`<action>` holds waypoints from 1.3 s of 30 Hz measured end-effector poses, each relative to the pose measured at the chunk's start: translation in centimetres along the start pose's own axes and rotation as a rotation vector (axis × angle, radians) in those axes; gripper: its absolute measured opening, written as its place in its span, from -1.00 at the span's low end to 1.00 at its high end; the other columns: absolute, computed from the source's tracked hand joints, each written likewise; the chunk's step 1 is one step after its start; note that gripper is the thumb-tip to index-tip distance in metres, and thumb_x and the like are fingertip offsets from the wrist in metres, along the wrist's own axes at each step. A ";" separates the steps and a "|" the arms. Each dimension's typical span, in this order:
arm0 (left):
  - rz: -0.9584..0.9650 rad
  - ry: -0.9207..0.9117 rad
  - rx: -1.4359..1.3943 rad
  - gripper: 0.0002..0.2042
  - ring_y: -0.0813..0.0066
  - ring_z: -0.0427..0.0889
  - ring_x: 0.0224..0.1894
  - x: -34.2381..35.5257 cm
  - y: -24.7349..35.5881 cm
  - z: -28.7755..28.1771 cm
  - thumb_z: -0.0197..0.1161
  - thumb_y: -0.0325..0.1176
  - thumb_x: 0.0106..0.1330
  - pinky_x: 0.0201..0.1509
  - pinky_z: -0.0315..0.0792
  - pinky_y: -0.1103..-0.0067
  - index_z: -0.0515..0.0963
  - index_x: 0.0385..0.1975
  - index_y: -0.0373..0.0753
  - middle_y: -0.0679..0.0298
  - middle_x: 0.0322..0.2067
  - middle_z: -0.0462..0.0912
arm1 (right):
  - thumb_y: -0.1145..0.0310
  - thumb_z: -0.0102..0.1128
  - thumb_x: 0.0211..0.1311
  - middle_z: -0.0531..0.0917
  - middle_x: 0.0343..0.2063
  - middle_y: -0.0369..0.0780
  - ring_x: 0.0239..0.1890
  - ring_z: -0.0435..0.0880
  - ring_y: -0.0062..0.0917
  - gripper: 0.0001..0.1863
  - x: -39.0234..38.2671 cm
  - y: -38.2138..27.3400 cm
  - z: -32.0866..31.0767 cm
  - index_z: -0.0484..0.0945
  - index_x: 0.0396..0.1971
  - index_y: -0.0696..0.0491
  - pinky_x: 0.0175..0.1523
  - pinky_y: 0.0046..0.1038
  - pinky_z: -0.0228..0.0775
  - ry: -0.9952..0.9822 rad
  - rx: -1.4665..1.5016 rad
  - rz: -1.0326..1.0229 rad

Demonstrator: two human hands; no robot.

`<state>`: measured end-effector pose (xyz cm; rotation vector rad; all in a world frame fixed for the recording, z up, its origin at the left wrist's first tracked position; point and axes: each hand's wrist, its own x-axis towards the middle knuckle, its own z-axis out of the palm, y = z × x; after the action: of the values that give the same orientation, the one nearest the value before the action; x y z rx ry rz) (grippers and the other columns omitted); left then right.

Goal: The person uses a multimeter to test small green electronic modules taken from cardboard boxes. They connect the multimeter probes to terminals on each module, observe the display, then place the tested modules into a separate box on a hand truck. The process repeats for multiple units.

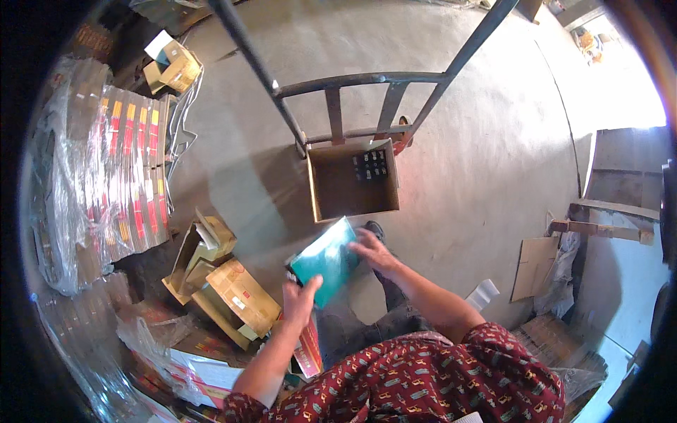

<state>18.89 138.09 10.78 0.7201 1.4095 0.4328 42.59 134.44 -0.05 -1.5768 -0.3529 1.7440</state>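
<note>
A flat, shiny teal box (pixel 326 255) is tilted in front of me, slightly blurred. My left hand (pixel 300 299) grips its lower left edge, thumb on top. My right hand (pixel 372 250) is at its right edge, fingers against it. Just beyond stands an open cardboard box (pixel 331 211) with brown inner walls. In that box's far right corner sit several small dark pieces with pale marks (pixel 370 166); their kind is too small to make out.
A metal hand truck (pixel 360 79) stands behind the open box. Plastic-wrapped stacks of flattened cartons (pixel 134 176) are at left, with torn cardboard boxes (pixel 243 296) nearer me. At right lie a cardboard sheet (pixel 534 268) and wooden boards (pixel 606 231).
</note>
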 end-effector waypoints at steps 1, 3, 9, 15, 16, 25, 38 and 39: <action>0.022 0.038 0.015 -0.72 0.50 0.67 -0.20 3.5 0.6 1.5 0.39 -0.41 0.28 -0.09 0.58 0.43 0.62 -0.05 -0.35 0.31 -0.19 0.69 | -0.01 0.42 0.31 0.63 0.15 -0.05 0.19 0.59 -0.33 -0.19 0.9 0.7 -2.2 0.37 0.36 0.21 0.24 -0.30 0.46 0.091 0.014 -0.066; 0.054 0.068 0.135 -0.73 0.48 0.67 -0.30 11.7 0.1 3.3 0.42 -0.35 0.23 -0.21 0.59 0.41 0.64 -0.14 -0.34 0.30 -0.25 0.71 | 0.13 0.38 0.37 0.67 0.10 -0.08 0.15 0.62 -0.34 -0.37 1.8 4.2 -8.4 0.47 0.28 0.23 0.25 -0.31 0.47 0.260 -0.065 -0.106; 0.004 0.146 0.620 -0.72 0.34 0.72 -0.38 36.4 -6.2 8.1 0.44 -0.23 0.08 -0.29 0.60 0.35 0.61 -0.47 -0.36 0.16 -0.43 0.72 | 0.26 0.28 0.38 0.70 -0.29 -0.25 -0.26 0.66 -0.54 -0.70 -12.5 15.6 -24.0 0.66 -0.08 0.18 -0.19 -0.48 0.52 0.733 0.015 0.228; -0.144 0.303 0.817 -0.46 -0.06 0.71 0.07 50.8 -11.7 13.7 0.49 -0.09 0.14 0.14 0.60 0.21 0.59 0.00 -0.36 -0.10 0.04 0.69 | 0.34 0.24 0.23 0.69 -0.48 -0.17 -0.48 0.69 -0.40 -0.82 -32.6 30.9 -21.4 0.63 -0.33 0.16 -0.38 -0.36 0.57 0.985 0.037 0.670; -0.175 0.172 0.930 -0.42 -0.04 0.72 0.07 53.2 -12.1 12.5 0.50 -0.08 0.15 0.11 0.61 0.21 0.57 0.06 -0.36 -0.12 0.06 0.68 | 0.35 0.23 0.25 0.70 -0.48 -0.12 -0.47 0.72 -0.35 -0.79 -34.9 33.7 -21.0 0.67 -0.33 0.21 -0.35 -0.34 0.62 0.988 0.046 0.662; 0.133 0.030 0.478 -0.47 0.13 0.78 -0.08 57.4 -20.0 15.7 0.44 -0.24 0.14 0.00 0.64 0.28 0.56 0.11 -0.35 -0.10 -0.04 0.73 | 0.12 0.24 0.44 0.74 -0.24 -0.13 -0.29 0.67 -0.48 -0.52 -38.0 40.5 -13.7 0.65 0.09 0.23 -0.18 -0.39 0.56 0.519 -0.312 0.564; 0.026 0.119 0.509 -0.42 0.03 0.69 0.11 52.6 -20.7 17.1 0.43 -0.26 0.21 0.16 0.53 0.25 0.49 0.26 -0.18 -0.02 0.02 0.72 | 0.34 0.20 0.45 0.74 -0.16 0.00 -0.21 0.78 -0.25 -0.65 -30.8 32.9 -20.0 0.54 0.08 0.26 -0.13 -0.18 0.71 0.808 0.289 0.686; 0.065 0.109 0.481 -0.40 0.01 0.69 0.11 52.8 -21.1 16.7 0.44 -0.26 0.18 0.16 0.53 0.24 0.49 0.26 -0.19 -0.04 0.02 0.72 | 0.33 0.19 0.45 0.74 -0.14 0.01 -0.20 0.78 -0.23 -0.63 -30.6 32.2 -20.5 0.52 0.11 0.26 -0.12 -0.16 0.72 0.808 0.314 0.743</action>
<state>39.48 154.82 -42.16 1.1467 1.6165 0.1821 49.91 86.10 -2.60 -2.1346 0.9522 1.3533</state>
